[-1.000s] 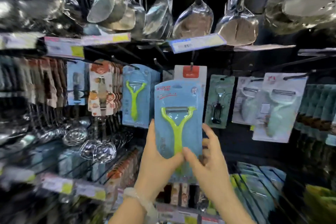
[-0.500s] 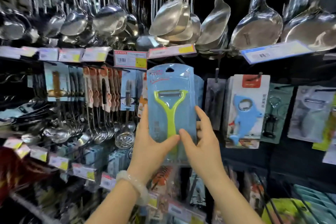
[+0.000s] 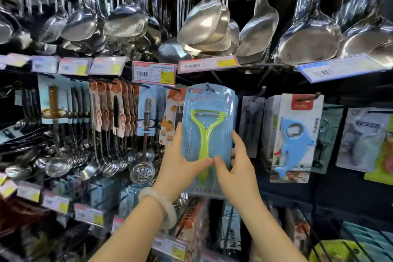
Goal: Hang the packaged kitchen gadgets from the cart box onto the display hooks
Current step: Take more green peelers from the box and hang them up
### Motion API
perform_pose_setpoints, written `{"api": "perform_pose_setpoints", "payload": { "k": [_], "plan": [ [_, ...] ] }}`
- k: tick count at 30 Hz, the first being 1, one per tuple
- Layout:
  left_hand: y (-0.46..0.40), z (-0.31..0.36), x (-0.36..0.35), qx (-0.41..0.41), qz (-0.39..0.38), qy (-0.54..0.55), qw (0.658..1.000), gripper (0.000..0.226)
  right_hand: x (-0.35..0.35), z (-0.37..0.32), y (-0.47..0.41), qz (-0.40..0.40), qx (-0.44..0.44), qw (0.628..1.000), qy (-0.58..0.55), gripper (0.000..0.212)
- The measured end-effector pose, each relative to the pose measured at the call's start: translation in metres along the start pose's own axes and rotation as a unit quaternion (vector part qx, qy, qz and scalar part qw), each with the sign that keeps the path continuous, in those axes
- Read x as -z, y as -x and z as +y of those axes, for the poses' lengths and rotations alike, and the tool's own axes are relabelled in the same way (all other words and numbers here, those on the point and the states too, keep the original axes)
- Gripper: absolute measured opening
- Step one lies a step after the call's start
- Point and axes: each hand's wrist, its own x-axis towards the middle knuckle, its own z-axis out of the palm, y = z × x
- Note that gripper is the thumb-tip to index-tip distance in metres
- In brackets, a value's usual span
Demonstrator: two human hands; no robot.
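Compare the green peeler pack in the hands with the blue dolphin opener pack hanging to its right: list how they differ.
The peeler pack has a light blue card and holds a lime green Y-shaped peeler; the dolphin opener pack has a white card with a red top and holds a blue dolphin-shaped opener. The left hand and right hand hold the peeler pack by its lower part; nothing touches the opener pack, which hangs free. Both are carded packs with a hook at their top.
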Motion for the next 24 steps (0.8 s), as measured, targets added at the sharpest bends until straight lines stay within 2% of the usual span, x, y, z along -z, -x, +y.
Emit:
{"api": "perform_pose_setpoints", "payload": {
  "k": [4,8,12,15,18,21,24],
  "plan": [
    [-0.017,-0.008,-0.009,0.021,-0.021,-0.048,0.998,0.096,-0.003,0.004,-0.015,-0.035,-0.031,0.998,0.052,0.072],
    [-0.038,-0.028,-0.016,0.023,-0.028,-0.099,0.994,0.073,-0.004,0.010,-0.032,-0.028,-0.066,0.992,0.101,0.074],
    [-0.031,-0.042,-0.027,0.050,-0.008,-0.155,0.987,0.100,-0.001,0.022,-0.027,-0.028,-0.088,0.984,0.149,0.075],
    [-0.004,-0.041,-0.040,0.062,-0.003,-0.288,0.956,0.100,0.005,0.040,-0.005,-0.047,-0.087,0.976,0.191,0.067],
    [0.030,-0.035,-0.058,-0.022,-0.052,-0.413,0.909,0.079,0.020,0.055,0.026,-0.077,-0.067,0.967,0.235,0.057],
    [0.057,-0.028,-0.085,-0.070,-0.141,-0.448,0.880,0.070,0.047,0.068,0.061,-0.092,-0.066,0.954,0.278,0.057],
    [0.088,-0.013,-0.121,-0.113,-0.179,-0.459,0.863,0.066,0.087,0.077,0.099,-0.081,-0.057,0.936,0.338,0.060]
  ]
}}
